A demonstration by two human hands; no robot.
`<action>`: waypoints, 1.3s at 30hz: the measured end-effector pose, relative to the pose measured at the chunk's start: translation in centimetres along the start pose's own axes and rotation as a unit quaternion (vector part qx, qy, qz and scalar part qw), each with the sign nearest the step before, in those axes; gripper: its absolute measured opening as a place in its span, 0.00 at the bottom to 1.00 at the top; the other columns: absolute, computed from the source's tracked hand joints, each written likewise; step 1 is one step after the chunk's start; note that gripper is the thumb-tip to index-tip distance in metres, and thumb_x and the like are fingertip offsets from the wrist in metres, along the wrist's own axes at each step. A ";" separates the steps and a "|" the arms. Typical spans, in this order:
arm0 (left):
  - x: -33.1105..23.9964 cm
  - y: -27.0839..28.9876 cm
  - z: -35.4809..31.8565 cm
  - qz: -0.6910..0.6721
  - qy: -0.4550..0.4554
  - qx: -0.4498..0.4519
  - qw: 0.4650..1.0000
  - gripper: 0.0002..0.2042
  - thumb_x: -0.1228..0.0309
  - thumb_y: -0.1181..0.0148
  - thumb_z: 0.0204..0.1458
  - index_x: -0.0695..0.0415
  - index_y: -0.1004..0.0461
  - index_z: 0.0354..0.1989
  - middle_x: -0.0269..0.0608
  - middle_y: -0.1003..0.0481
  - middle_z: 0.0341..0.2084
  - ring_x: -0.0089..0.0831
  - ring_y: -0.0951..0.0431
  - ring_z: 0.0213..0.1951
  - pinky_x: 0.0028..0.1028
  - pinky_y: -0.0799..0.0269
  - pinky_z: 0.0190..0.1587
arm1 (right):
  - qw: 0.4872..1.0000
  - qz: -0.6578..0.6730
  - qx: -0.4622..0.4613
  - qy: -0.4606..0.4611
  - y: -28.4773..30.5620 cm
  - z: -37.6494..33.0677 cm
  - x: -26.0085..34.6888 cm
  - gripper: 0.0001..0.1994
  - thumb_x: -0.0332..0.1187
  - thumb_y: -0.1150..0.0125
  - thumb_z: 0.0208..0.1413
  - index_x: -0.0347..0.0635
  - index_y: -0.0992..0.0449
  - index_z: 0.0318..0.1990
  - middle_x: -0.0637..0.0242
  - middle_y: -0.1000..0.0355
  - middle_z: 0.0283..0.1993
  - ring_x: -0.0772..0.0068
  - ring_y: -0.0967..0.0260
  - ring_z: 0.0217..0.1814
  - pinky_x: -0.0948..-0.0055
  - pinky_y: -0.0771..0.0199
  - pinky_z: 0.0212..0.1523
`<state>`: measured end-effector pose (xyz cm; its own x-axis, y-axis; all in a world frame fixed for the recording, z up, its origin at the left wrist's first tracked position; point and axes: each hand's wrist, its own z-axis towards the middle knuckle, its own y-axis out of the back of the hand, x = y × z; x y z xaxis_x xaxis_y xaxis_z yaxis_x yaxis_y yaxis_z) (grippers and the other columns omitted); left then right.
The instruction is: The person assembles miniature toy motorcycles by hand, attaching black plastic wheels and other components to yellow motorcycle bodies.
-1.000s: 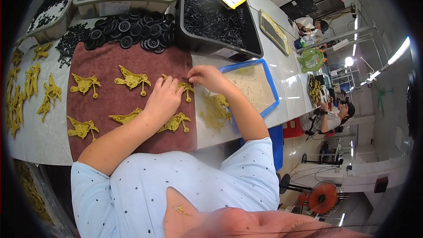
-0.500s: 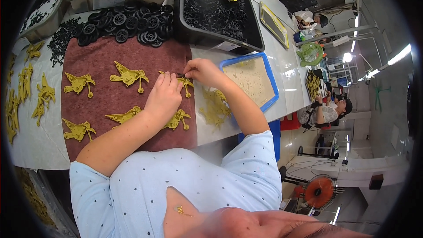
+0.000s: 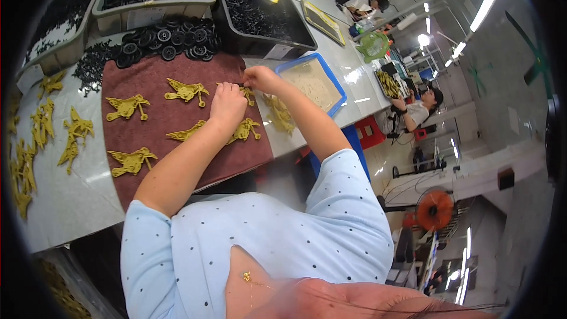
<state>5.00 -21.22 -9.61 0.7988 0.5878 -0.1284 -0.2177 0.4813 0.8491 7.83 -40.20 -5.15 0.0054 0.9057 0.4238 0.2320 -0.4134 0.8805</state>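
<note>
A yellow plastic part (image 3: 250, 98) lies at the right edge of a reddish-brown towel (image 3: 155, 123), mostly hidden under my hands. My left hand (image 3: 229, 105) rests over its left end, fingers closed together and pressed on it. From the right, my right hand (image 3: 263, 79) reaches to the same part with thumb and fingers pinched. A small black part (image 3: 241, 85) shows at those fingertips, its shape hard to make out. Further yellow parts, such as one yellow part with a jutting arm (image 3: 188, 91), lie in two rows on the towel; my left forearm covers some of the near row.
Black wheels (image 3: 168, 41) are heaped behind the towel, below a grey bin (image 3: 155, 9) of wheels. A black bin (image 3: 266, 29) holds small black pieces. Right of the towel are a blue-rimmed tray (image 3: 313, 85) and loose yellow parts (image 3: 277, 112). More yellow pieces (image 3: 75, 136) lie left.
The whole view has shifted and tilted with my head. Both hands stay at the same yellow part, with only slight finger movement.
</note>
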 end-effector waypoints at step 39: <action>0.1 1.5 0.1 -0.081 0.020 0.024 0.996 0.15 0.75 0.47 0.47 0.63 0.23 0.44 0.59 0.29 0.49 0.50 0.30 0.53 0.40 0.35 0.55 | 0.994 -0.068 0.086 -0.031 13.8 11.5 -7.5 0.38 0.45 0.28 0.42 0.52 0.37 0.62 0.52 0.38 0.62 0.52 0.39 0.63 0.61 0.35 0.60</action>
<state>4.80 -20.44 -8.30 0.7980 0.5310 -0.2851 -0.0605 0.5413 0.8386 22.14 -51.59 1.42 0.0208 0.9581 0.2856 0.3978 -0.2700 0.8769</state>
